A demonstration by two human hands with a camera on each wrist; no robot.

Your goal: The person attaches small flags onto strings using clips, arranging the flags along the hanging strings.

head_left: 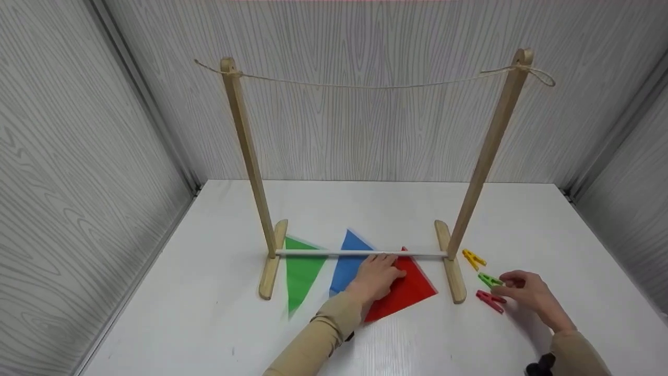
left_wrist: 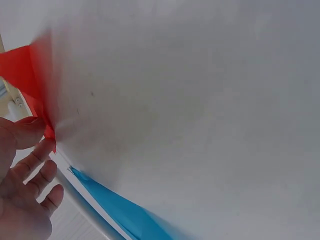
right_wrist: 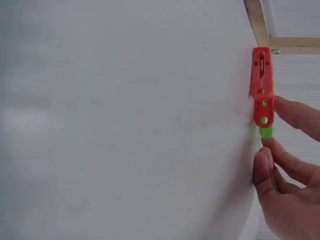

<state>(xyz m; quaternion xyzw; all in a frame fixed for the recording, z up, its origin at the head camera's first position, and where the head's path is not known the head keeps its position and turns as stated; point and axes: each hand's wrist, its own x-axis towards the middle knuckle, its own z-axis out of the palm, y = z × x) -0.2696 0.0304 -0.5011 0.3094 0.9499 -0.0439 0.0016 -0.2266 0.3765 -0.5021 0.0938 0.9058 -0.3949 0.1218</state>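
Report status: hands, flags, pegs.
Left hand flat on red triangular flag. Right hand touching green plastic peg, grip unclear. Red peg alongside. Nothing blocking.

White table (head_left: 209,313) carries wooden rack (head_left: 453,266), three flags (head_left: 302,271), three clothespins (head_left: 489,280).

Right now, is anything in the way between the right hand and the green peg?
Nothing visible is. The right hand is right beside the green peg, with its fingertips at the peg's end. The red peg lies just next to it and the yellow peg sits farther back.

Green (head_left: 300,274), blue (head_left: 347,266), red flags (head_left: 404,292); grey woodgrain walls (head_left: 78,172).
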